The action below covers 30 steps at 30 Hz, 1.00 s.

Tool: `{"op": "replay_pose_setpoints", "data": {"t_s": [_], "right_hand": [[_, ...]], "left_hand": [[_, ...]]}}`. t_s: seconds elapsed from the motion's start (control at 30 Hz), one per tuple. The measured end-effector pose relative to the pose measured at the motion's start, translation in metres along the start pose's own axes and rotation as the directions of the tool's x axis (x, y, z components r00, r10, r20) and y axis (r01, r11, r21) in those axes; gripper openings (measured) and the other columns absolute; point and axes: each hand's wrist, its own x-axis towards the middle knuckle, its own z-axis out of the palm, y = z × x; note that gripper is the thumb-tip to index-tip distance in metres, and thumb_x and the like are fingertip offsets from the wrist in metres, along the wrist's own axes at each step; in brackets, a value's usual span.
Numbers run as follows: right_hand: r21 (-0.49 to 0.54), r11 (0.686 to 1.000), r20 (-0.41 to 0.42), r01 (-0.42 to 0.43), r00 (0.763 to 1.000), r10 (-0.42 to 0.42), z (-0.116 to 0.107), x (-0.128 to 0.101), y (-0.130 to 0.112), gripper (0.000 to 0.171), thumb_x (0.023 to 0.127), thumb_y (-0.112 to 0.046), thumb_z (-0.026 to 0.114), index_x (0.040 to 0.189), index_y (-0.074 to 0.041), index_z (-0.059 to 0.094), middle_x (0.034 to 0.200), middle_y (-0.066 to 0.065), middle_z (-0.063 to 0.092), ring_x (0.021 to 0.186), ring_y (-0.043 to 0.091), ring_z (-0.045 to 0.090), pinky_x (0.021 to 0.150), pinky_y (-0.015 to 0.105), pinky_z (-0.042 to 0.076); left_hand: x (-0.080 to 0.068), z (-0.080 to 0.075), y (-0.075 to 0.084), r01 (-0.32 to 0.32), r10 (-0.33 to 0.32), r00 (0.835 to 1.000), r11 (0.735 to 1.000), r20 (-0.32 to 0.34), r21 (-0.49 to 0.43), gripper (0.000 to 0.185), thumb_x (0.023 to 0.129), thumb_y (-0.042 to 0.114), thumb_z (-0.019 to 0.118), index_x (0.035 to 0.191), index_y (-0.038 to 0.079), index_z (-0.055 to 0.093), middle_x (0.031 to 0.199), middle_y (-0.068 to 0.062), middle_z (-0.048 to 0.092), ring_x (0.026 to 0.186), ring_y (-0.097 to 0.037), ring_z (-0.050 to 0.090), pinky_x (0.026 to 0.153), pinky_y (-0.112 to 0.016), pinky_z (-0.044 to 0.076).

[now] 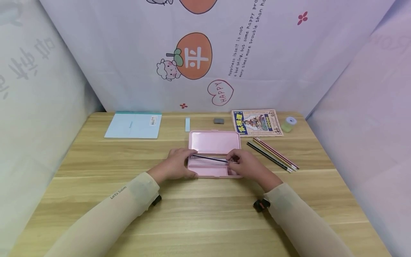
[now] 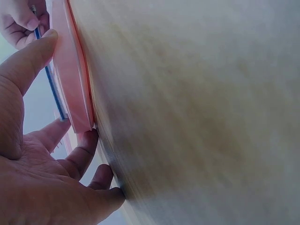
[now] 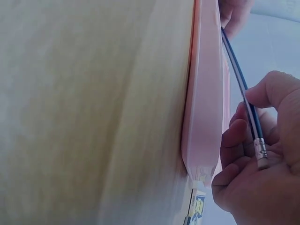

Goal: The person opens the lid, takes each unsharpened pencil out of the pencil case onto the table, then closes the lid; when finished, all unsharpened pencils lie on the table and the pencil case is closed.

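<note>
An open pink pencil case (image 1: 213, 142) lies at the middle of the wooden table (image 1: 205, 214). A dark blue pencil (image 1: 210, 159) with a metal ferrule and eraser end lies across the case's tray. My right hand (image 1: 232, 160) pinches the pencil's eraser end between thumb and fingers, as the right wrist view shows for the hand (image 3: 248, 112) and pencil (image 3: 236, 75). My left hand (image 1: 189, 164) grips the case's left end. In the left wrist view its thumb (image 2: 28, 61) rests by the pencil (image 2: 51, 84), with its fingers against the case's (image 2: 70, 70) edge.
Several more pencils (image 1: 273, 154) lie just right of the case. Behind it are a picture booklet (image 1: 257, 122), a tape roll (image 1: 289, 124), a grey eraser (image 1: 219, 121), a pale blue eraser (image 1: 187, 124) and a light blue notebook (image 1: 133, 125). Printed fabric walls close three sides.
</note>
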Motion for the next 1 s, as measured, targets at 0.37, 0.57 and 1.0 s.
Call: {"op": "replay_pose_setpoints", "data": {"t_s": [0.37, 0.57, 1.0], "right_hand": [[0.048, 0.999, -0.108, -0.021, 0.994, 0.026, -0.014, -0.007, 0.008, 0.014, 0.089, -0.012, 0.068, 0.102, -0.013, 0.071, 0.096, 0.003, 0.068, 0.090, 0.021, 0.059, 0.082, 0.037, 0.050], [0.046, 0.999, -0.182, -0.013, 0.983, 0.021, -0.031, -0.015, 0.015, 0.013, 0.090, -0.011, 0.067, 0.101, -0.011, 0.072, 0.095, 0.005, 0.066, 0.088, 0.022, 0.056, 0.077, 0.037, 0.048], [-0.043, 0.982, -0.285, -0.183, 0.944, 0.164, -0.086, -0.033, 0.085, 0.021, 0.095, -0.017, 0.065, 0.110, -0.004, 0.069, 0.105, 0.014, 0.067, 0.093, 0.027, 0.057, 0.082, 0.039, 0.046]], "left_hand": [[0.001, 0.002, -0.001, -0.003, 0.003, 1.000, 1.000, -0.008, -0.002, 0.094, 0.079, 0.043, 0.090, 0.158, 0.019, 0.045, 0.162, -0.008, 0.041, 0.149, -0.038, 0.023, 0.121, -0.053, 0.025], [0.001, 0.002, -0.002, 0.008, -0.008, 1.000, 1.000, -0.008, -0.003, 0.094, 0.079, 0.043, 0.090, 0.158, 0.021, 0.045, 0.163, -0.008, 0.039, 0.150, -0.038, 0.021, 0.121, -0.055, 0.024], [0.001, 0.002, 0.000, 0.011, -0.011, 1.000, 1.000, -0.005, -0.013, 0.093, 0.079, 0.043, 0.090, 0.158, 0.021, 0.045, 0.163, -0.009, 0.039, 0.150, -0.039, 0.021, 0.121, -0.056, 0.024]]}}
